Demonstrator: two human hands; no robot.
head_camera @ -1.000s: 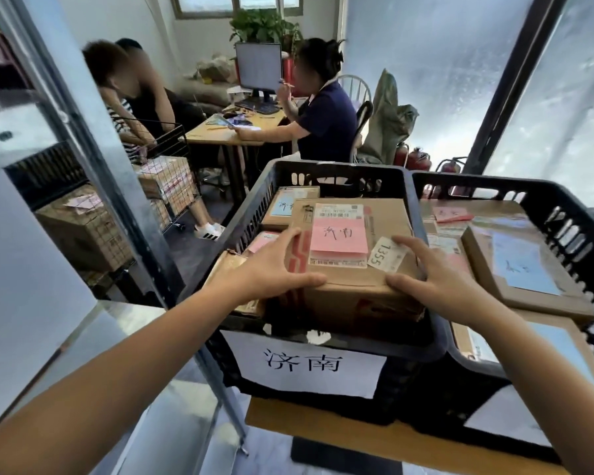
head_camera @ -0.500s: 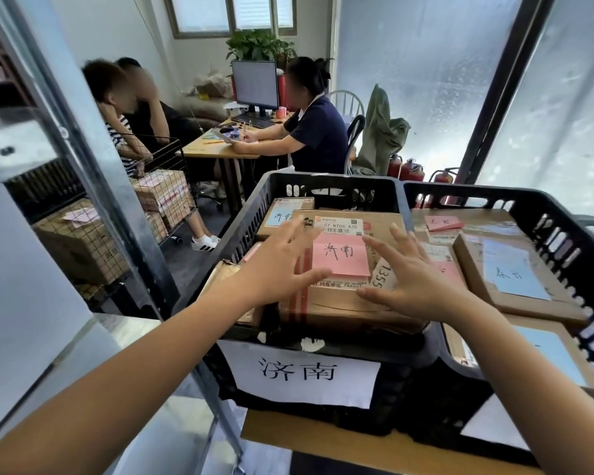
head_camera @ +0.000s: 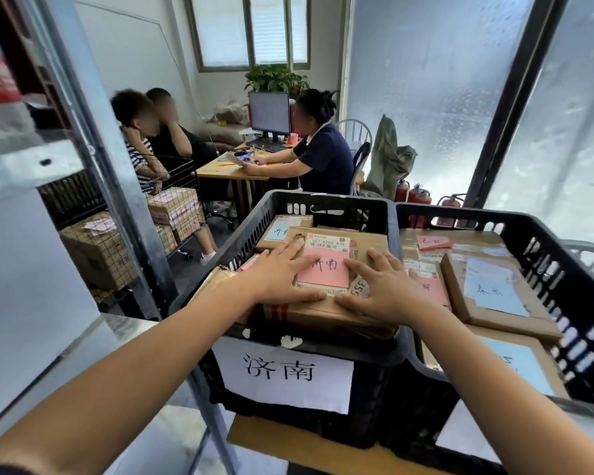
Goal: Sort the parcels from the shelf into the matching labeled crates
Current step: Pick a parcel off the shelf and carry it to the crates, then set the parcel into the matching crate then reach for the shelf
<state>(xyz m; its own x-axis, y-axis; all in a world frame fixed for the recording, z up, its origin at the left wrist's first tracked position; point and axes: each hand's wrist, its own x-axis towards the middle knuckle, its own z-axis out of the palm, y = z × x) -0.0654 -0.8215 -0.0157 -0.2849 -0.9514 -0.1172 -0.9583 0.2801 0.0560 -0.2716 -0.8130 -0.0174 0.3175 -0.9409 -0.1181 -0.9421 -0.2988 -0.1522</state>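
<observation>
both hands lie flat on top of the cardboard parcel (head_camera: pixel 326 315), fingers straight and spread, gripping nothing. the pink note (head_camera: pixel 324 269) sits between the fingers of the left hand (head_camera: pixel 282 274) and those of the right hand (head_camera: pixel 390 291). under the palms, the parcel rests in the black crate (head_camera: pixel 326 202) with the white label (head_camera: pixel 282 371) reading 济南. just beyond the left fingertips lies another box (head_camera: pixel 282 231). right of the right fingers stands a second crate (head_camera: pixel 460 212) of parcels.

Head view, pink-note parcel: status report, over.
Both open: left hand, right hand flat on the parcel top. Parcel lying in the black crate, its pink note matching the crate's 济南 label. Nothing blocking.
</observation>
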